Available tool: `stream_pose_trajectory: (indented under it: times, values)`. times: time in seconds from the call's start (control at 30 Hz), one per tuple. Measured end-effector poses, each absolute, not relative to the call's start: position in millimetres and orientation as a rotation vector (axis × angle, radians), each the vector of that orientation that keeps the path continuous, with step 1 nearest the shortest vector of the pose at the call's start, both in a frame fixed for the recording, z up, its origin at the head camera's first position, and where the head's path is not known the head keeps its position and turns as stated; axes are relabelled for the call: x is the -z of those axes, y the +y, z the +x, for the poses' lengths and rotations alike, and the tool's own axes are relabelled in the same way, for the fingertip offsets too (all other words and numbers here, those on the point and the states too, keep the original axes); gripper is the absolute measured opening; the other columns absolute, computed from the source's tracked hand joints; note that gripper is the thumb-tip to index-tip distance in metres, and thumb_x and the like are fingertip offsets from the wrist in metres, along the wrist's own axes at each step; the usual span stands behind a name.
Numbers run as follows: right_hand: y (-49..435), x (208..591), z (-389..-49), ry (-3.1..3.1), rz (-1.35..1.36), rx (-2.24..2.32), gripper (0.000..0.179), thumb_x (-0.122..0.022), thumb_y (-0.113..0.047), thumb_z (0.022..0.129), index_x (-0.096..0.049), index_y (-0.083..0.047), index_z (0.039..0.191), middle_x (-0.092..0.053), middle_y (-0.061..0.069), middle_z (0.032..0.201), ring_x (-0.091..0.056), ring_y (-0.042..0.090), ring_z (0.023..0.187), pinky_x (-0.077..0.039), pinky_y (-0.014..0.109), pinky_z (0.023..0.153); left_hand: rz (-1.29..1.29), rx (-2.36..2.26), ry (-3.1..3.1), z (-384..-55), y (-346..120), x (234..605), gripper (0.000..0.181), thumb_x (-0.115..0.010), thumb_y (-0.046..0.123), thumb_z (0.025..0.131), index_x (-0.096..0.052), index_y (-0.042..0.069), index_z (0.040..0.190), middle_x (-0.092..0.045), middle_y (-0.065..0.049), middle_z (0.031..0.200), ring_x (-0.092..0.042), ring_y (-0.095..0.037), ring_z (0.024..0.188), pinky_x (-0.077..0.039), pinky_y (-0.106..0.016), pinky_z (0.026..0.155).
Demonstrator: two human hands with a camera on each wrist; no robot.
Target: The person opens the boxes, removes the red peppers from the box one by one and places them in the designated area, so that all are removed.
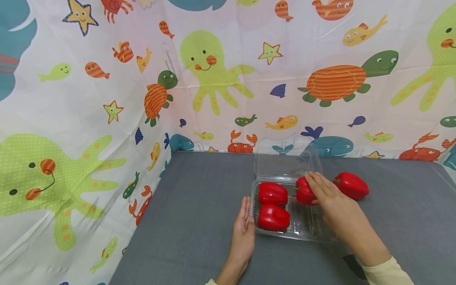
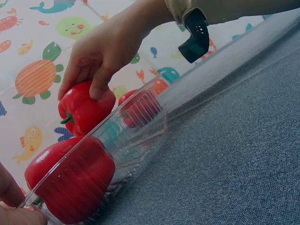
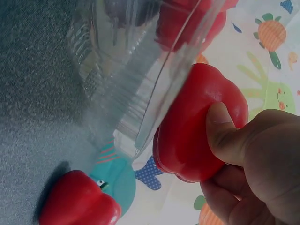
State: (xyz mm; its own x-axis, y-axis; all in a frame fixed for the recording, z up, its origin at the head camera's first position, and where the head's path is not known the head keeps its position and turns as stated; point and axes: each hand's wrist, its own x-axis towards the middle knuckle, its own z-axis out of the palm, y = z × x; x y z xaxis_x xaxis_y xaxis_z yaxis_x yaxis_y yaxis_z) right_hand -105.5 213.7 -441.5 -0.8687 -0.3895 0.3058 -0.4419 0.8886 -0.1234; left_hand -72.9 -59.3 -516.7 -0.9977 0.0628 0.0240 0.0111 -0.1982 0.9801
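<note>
My right hand (image 1: pixel 333 204) grips a red bell pepper (image 1: pixel 304 191) over the right part of a clear plastic container (image 1: pixel 295 236). In the right wrist view the thumb presses on the side of this held pepper (image 3: pixel 201 126), close by the container's rim. Two more red peppers, an upper one (image 1: pixel 272 193) and a lower one (image 1: pixel 273 217), lie in the container's left half. My left hand (image 1: pixel 243 239) rests along the container's left wall with its fingers straight. In the left wrist view its fingertips (image 2: pixel 21 215) are at the rim.
Another red pepper (image 1: pixel 352 186) lies on the grey tabletop (image 1: pixel 199 206) to the right of the container. The container's clear lid (image 1: pixel 286 160) is folded back toward the wall. A patterned cloth (image 1: pixel 228 126) with sea animals hangs behind and at the left.
</note>
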Motion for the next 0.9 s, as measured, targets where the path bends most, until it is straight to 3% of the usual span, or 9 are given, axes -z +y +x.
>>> stream_pose_trajectory:
  times: [0.27,0.53,0.9]
  values:
    - [221.4,439.7,-104.9,-2.725,0.632,-0.290,0.125,-0.100,0.006,0.051,-0.040,0.000,0.161,-0.048,0.023,0.160,-0.045,0.047,0.145,-0.059,0.061,0.087,0.094,-2.412,1.961,-72.5,-58.4,517.2,0.070,-0.038,-0.012,0.105,-0.016,0.007,0.170,-0.022,-0.007,0.175,-0.016,-0.026,0.162,-0.020,-0.036,0.125]
    - [227.1,437.1,-105.0,-2.749,0.592,-0.287,0.132,-0.103,0.002,0.049,-0.037,-0.001,0.163,-0.045,0.025,0.161,-0.043,0.047,0.147,-0.057,0.066,0.088,0.054,-2.395,1.951,-72.7,-59.3,515.1,0.072,-0.039,-0.012,0.105,-0.016,0.010,0.170,-0.021,-0.006,0.176,-0.018,-0.021,0.162,-0.023,-0.032,0.124]
    - [240.9,436.2,-106.0,-2.757,0.502,-0.324,0.130,-0.101,0.004,0.053,-0.034,-0.005,0.165,-0.046,0.026,0.159,-0.044,0.047,0.146,-0.057,0.069,0.081,0.057,-2.415,1.930,-72.6,-59.8,516.1,0.071,-0.037,-0.013,0.105,-0.016,0.007,0.170,-0.021,-0.008,0.176,-0.018,-0.023,0.162,-0.023,-0.031,0.124]
